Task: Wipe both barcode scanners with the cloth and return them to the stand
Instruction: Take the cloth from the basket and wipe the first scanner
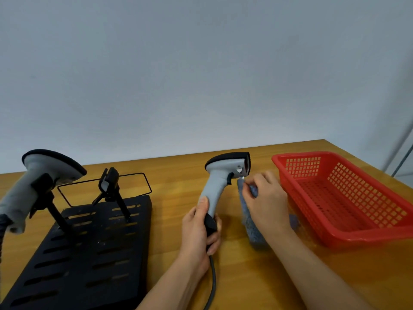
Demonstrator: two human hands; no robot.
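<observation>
Far left, one barcode scanner (33,186) sits cradled in its holder, matte grey handle angled down, black rubbery rim round a broad oval head. Under it spreads the stand (89,253), a flat black plate cut with rows of slots, dusty in spots. Next along, the second holder (109,182) stands empty, a small black-and-grey clip on thin splayed legs, with a thin black wire loop (105,186) behind it. Centre now: the left hand (199,233) grips the second scanner (223,177) by the dark lower end of its handle, fingers wrapped round, thumb pressed up the smooth grey shaft, head upright above the wooden table (245,276). A dark cable (212,280) trails from its base. The right hand (266,202) pinches a fuzzy blue-grey cloth (248,222) against the scanner just below its head, the rest hanging to the tabletop. Far right, a red plastic lattice basket (348,198), rectangular.
</observation>
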